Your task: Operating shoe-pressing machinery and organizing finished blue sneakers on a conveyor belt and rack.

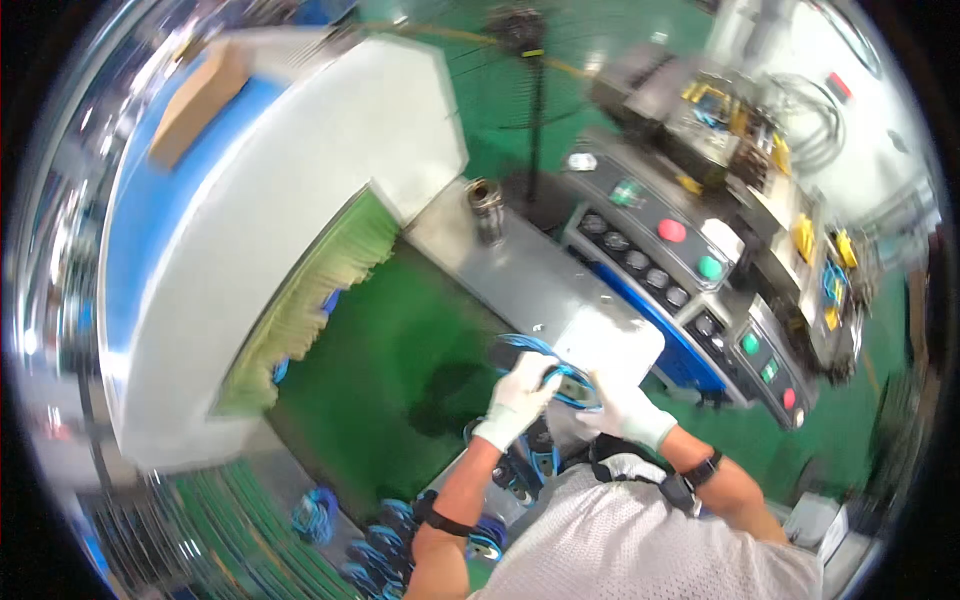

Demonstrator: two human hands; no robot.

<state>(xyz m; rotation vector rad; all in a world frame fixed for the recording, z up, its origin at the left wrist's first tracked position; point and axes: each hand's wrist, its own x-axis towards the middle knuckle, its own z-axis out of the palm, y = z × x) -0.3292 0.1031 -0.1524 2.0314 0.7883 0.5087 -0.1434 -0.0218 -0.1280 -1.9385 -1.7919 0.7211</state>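
Observation:
A coil of thin blue cable point(572, 388) is held in front of my body, over the corner of a metal table. My left hand point(520, 393), in a white glove, is closed on its left side with the fingers bent around the strands. On the other side my gloved right hand point(630, 408) grips the coil near its right end; its fingertips are partly hidden. A dark end with blue loops sticks out beyond my left hand. Close under my hands lie more dark and blue coiled cables point(540, 460).
A green conveyor belt point(370, 350) runs out of a white machine hood point(290, 220) with a fringed curtain. Ahead stands a metal cylinder point(487, 210). Control panels point(650, 240) with coloured buttons are at right. Several cable coils point(375, 560) lie at lower left, and a cardboard box point(200, 105) sits far left.

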